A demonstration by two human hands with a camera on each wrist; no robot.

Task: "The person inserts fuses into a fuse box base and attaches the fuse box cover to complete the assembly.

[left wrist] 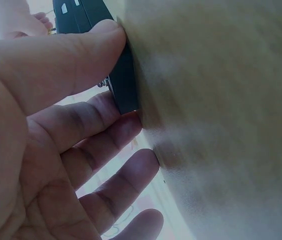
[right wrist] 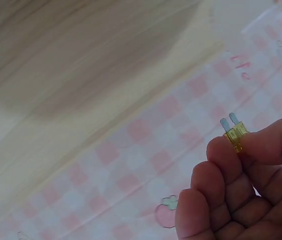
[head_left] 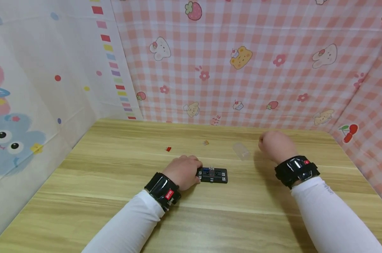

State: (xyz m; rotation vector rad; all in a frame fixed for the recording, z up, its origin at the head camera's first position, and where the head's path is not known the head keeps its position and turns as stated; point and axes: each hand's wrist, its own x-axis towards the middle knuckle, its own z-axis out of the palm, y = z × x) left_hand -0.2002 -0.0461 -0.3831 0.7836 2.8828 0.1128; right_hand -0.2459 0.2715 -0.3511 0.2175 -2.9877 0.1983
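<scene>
My left hand (head_left: 183,172) grips the left end of a black fuse holder (head_left: 219,175) that lies on the table. In the left wrist view its thumb presses one side of the black fuse holder (left wrist: 123,80), with the forefinger and middle finger at the end; the other fingers spread loosely below. Metal terminals and a small upright screw show on the holder's top. My right hand (head_left: 277,146) is raised at the right, beyond the holder. Between its thumb and forefinger it pinches a yellow blade fuse (right wrist: 236,135), two metal prongs pointing outward; in the head view the fuse is hidden.
A small red fuse (head_left: 168,149) lies on the wooden table (head_left: 115,196) behind the left hand. Further right are a small orange-brown piece (head_left: 206,142) and a clear plastic box (head_left: 241,151). Patterned cloth (head_left: 216,80) hangs along the table's back and sides.
</scene>
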